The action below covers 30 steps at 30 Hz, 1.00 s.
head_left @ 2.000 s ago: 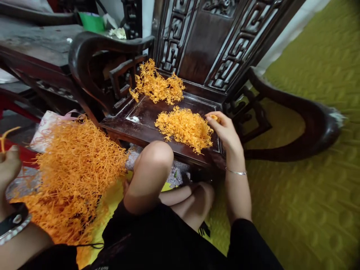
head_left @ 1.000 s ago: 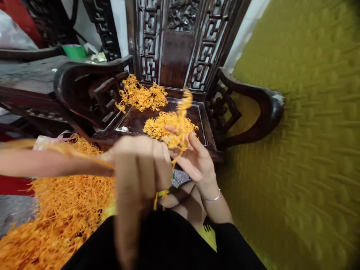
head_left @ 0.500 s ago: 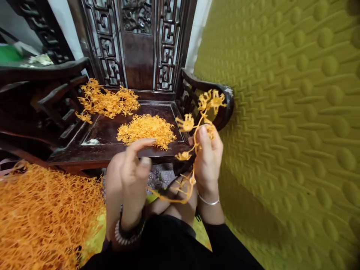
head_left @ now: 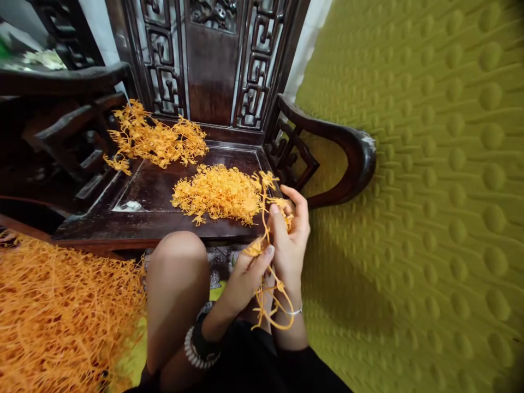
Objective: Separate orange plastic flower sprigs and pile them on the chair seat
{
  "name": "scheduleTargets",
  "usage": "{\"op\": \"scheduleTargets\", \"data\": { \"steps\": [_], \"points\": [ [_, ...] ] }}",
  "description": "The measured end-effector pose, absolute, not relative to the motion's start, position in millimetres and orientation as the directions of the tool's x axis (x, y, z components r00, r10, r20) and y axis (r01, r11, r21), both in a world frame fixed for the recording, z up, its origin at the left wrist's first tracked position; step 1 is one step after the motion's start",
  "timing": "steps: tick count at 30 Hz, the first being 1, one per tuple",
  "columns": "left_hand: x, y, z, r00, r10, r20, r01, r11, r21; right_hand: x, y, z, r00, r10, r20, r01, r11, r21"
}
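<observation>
In my right hand [head_left: 292, 245] is a thin, branching orange plastic flower stem [head_left: 266, 224], gripped between thumb and fingers. Claw-like heads sit along the stem, and its lower end loops down below both hands. My left hand [head_left: 241, 281], with dark and beaded bands at the wrist, pinches one of the heads [head_left: 254, 249] between thumb and fingers. Just beyond the hands, a pile of small loose orange heads [head_left: 219, 194] lies on the dark wooden chair seat [head_left: 158, 191]. Farther back on the seat is a heap of branched orange stems [head_left: 159, 139].
A large tangle of bare orange stems [head_left: 61, 322] fills the lower left, beside my knee [head_left: 178, 267]. The chair's curved armrest [head_left: 360, 153] stands at the right, near a textured yellow-green panel [head_left: 429, 191]. A carved chair back [head_left: 210, 71] rises behind the seat.
My left hand has moved right, from an open pose near the pile to pinching a head on the stem. My right hand has come lower and slightly left with the stem.
</observation>
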State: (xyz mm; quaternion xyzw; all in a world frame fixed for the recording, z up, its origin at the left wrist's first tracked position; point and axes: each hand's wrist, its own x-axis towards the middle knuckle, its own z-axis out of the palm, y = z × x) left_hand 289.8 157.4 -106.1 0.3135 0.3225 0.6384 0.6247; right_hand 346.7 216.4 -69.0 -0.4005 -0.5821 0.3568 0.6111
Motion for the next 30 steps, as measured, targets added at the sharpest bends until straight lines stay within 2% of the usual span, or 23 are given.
{"op": "scheduleTargets", "data": {
  "steps": [4,6,8,10,12,14,16,17,20,22,24,26,30],
  "points": [
    [286,152,-117,0.089,0.996,-0.024,-0.564,0.070,0.823,347,220,-75,0.093,0.924,0.372,0.055,0.368,-0.928],
    [285,149,-120,0.065,0.997,0.051,-0.522,-0.010,0.853,345,224,-79,0.094,0.923,0.373,0.063,0.368,-0.928],
    [284,146,-121,0.027,0.990,0.141,-0.486,-0.110,0.867,340,228,-83,0.164,0.898,0.408,0.049,0.406,-0.913],
    [286,145,-121,0.010,0.987,0.161,-0.505,-0.134,0.853,333,230,-84,0.246,0.863,0.442,-0.019,0.460,-0.888],
    [290,147,-123,0.015,0.997,0.079,-0.617,-0.053,0.785,328,233,-80,0.265,0.853,0.450,-0.088,0.486,-0.869],
    [294,151,-129,0.097,0.995,0.008,-0.784,0.071,0.617,328,239,-69,0.247,0.866,0.436,-0.131,0.475,-0.870],
    [296,157,-139,0.234,0.971,0.054,-0.882,0.188,0.433,335,251,-51,0.222,0.881,0.417,-0.186,0.458,-0.869],
    [295,160,-144,0.288,0.952,0.105,-0.895,0.229,0.382,341,260,-40,0.214,0.883,0.418,-0.241,0.463,-0.853],
    [285,166,-153,0.344,0.912,0.222,-0.904,0.258,0.342,361,292,-2,0.248,0.841,0.481,-0.413,0.541,-0.733],
    [277,165,-149,0.332,0.905,0.266,-0.917,0.243,0.316,367,314,16,0.240,0.817,0.524,-0.430,0.574,-0.697],
    [271,159,-136,0.266,0.933,0.241,-0.944,0.203,0.259,361,331,17,0.138,0.816,0.562,-0.357,0.570,-0.740],
    [268,153,-121,0.183,0.961,0.208,-0.971,0.144,0.190,345,343,-1,-0.008,0.796,0.605,-0.164,0.596,-0.786],
    [266,149,-102,0.181,0.949,0.258,-0.974,0.137,0.178,316,347,-68,-0.264,0.744,0.614,0.299,0.669,-0.681]
  ]
}}
